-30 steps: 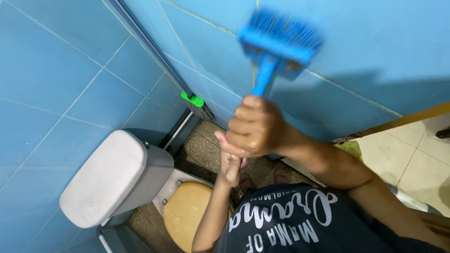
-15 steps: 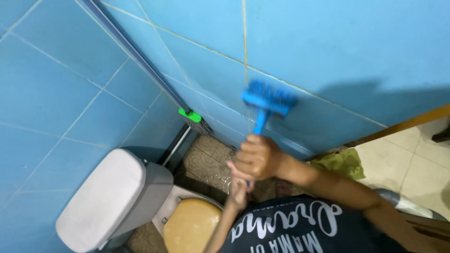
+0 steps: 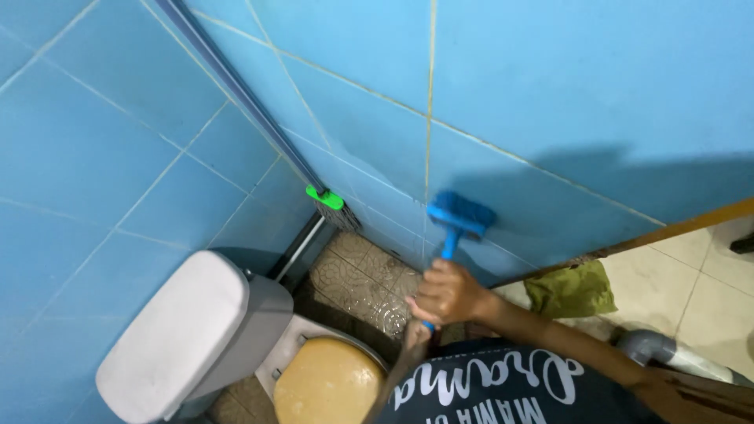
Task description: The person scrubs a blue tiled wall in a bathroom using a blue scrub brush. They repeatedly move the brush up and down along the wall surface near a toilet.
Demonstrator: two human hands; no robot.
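A blue scrub brush (image 3: pixel 461 213) with a short blue handle presses its bristled head against the blue tiled wall (image 3: pixel 550 86), low down near the floor. My right hand (image 3: pixel 449 294) is wrapped around the handle. Just beneath it, my left hand (image 3: pixel 418 333) is blurred and sits at the handle's lower end, seemingly gripping it too. Both arms reach up from my dark printed shirt (image 3: pixel 503 389) at the bottom edge.
A long-handled broom with a green collar (image 3: pixel 324 197) leans in the wall corner. Below left stands a toilet with a grey tank lid (image 3: pixel 177 330) and tan seat cover (image 3: pixel 326 385). A green cloth (image 3: pixel 569 289), grey pipe (image 3: pixel 667 353) and wooden door frame (image 3: pixel 683 224) lie right.
The brush has swept down the wall from high up to just above the floor. Both hands dropped with it, and the view shifted slightly.
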